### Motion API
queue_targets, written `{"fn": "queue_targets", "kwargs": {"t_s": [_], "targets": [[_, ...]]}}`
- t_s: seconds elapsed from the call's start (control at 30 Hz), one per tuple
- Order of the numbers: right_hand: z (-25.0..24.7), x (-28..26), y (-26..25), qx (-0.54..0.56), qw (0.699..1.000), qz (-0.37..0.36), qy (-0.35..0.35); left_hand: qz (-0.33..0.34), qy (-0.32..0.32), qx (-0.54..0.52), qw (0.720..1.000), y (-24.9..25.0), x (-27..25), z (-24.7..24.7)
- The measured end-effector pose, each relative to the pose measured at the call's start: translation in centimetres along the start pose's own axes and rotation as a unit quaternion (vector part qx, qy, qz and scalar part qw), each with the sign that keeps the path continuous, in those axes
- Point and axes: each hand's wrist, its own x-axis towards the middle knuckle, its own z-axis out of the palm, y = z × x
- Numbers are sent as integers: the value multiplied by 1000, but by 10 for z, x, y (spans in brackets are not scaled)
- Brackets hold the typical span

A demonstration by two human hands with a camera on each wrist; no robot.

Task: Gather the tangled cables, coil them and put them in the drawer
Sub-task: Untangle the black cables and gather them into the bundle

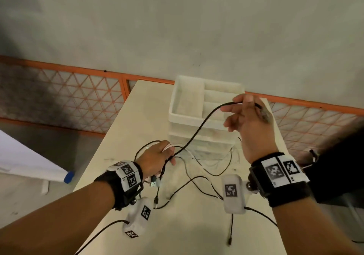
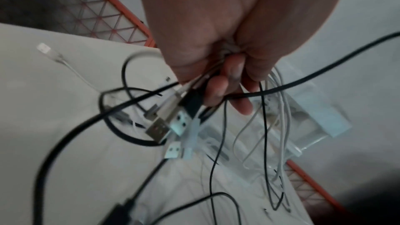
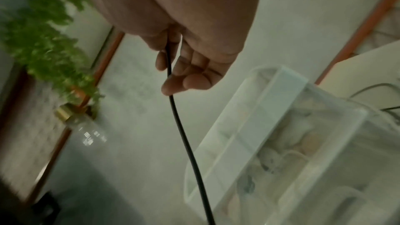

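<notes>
At about 7 o'clock in the head view, the left hand [image 1: 155,159] is hovering just above the cream table [image 1: 118,156], its fingers clenched around a bundle of cables [image 2: 190,102]. The left wrist view is showing that bundle closely: black and white cords are passing through the fist, and several USB plugs [image 2: 166,124] are hanging below the curled fingers [image 2: 216,86], blurred. More loose cables [image 1: 199,178], black and white, are lying tangled on the table between the 2 wrists and trailing toward 6 o'clock.

A single black cable [image 1: 199,128] is stretching from the left hand's fist up toward 1 o'clock, where the right hand [image 1: 248,121] is holding it raised, pinching it between thumb and forefinger while the other fingers are spreading loosely. In the right wrist view the same cable [image 3: 184,134] is running down out of the fingers [image 3: 186,81].

Beyond the hands, at 12 o'clock, a translucent white drawer unit [image 1: 202,121] is standing on the table, its top tray [image 1: 189,97] divided into compartments. The right hand is hanging just above the unit's right edge. Whether any drawer is pulled out is not clear.
</notes>
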Motion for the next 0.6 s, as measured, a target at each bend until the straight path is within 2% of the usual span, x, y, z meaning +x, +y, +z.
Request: {"fn": "queue_targets", "kwargs": {"t_s": [0.13, 0.2, 0.3, 0.4, 0.5, 0.6], "targets": [[-45, 8, 16, 51, 982, 63, 170, -63, 32, 53, 996, -29, 4, -21], [-63, 6, 26, 29, 978, 85, 187, -97, 48, 58, 992, -38, 0, -27], [-61, -6, 39, -14, 990, 87, 115, -99, 82, 10, 992, -25, 0, -22], [-34, -24, 42, -22, 995, 95, 12, -32, 96, -63, 993, 14, 5, -7], [-4, -38, 35, -36, 990, 103, -87, 15, 29, -172, 985, 53, 3, 15], [5, -37, 26, -40, 990, 91, -97, 11, -36, -186, 982, 61, -2, 34]]}}
